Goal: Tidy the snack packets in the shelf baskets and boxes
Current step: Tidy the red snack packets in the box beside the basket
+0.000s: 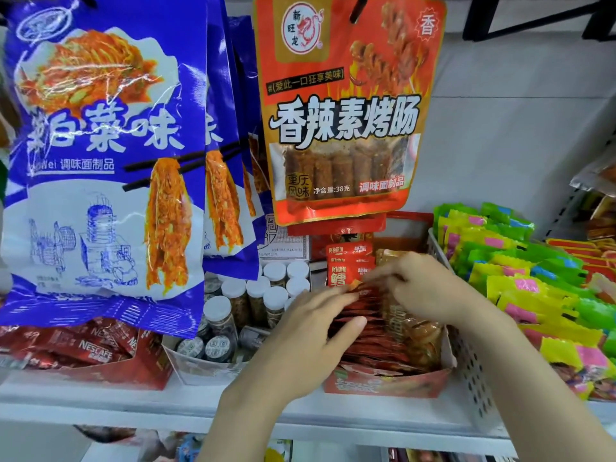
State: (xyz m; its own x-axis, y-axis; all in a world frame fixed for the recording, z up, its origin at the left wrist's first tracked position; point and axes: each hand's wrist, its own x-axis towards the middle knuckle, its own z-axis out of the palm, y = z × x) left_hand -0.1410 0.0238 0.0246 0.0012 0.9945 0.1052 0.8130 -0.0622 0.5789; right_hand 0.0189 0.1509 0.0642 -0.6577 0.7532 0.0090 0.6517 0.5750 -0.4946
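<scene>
**Both hands in the red snack box, much of it screened by hanging bags**

On the white shelf (100, 400) a red cardboard box (386, 385) holds a tight row of small red snack packets (370, 348), standing on edge. The left hand (311, 335) lies across the near part of the row, fingers stretched forward and fairly straight, pressing on the packet tops rather than curling round any one of them. The right hand (423, 285) reaches in from the right, its fingers bent down into the row; the fingertips are blurred, so I cannot tell whether they pinch a packet or only push at it. A tan packet (420, 331) sits at the right end of the box, partly under the right wrist.

The back of the box is covered by a hanging orange-red sausage snack bag (346, 108). Large blue bags (103, 161) hang to the left and hide most of the shelf behind them; below them a red Nescafe box (100, 358) is only partly seen. Between the two boxes stand small jars with white lids (253, 295), some lying on their sides in an open carton. To the right a white perforated basket (473, 371) holds green, yellow and pink packets (520, 275), cut off at the frame edge.
</scene>
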